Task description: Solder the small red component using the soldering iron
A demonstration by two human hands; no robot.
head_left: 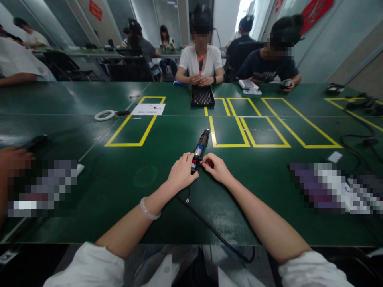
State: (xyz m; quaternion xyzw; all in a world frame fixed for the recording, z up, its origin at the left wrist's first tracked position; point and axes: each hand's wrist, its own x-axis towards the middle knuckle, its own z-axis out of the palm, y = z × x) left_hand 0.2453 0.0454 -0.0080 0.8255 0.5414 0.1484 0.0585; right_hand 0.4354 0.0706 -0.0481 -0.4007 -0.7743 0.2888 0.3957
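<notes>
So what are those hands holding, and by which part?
The left hand holds the dark tool by its near end. The right hand is close beside that end; whether it pinches anything is too small to tell.

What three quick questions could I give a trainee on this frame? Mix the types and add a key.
1. What does the left hand hold?
A) a black tray
B) a dark tool with a blue band
C) a wristwatch

2. True or false: in this view, the white ring lies to the left of the paper sheet.

3. Fill in: the pale bangle is worn on the wearer's ____ wrist.

Key: 1 B; 2 true; 3 left.
</notes>
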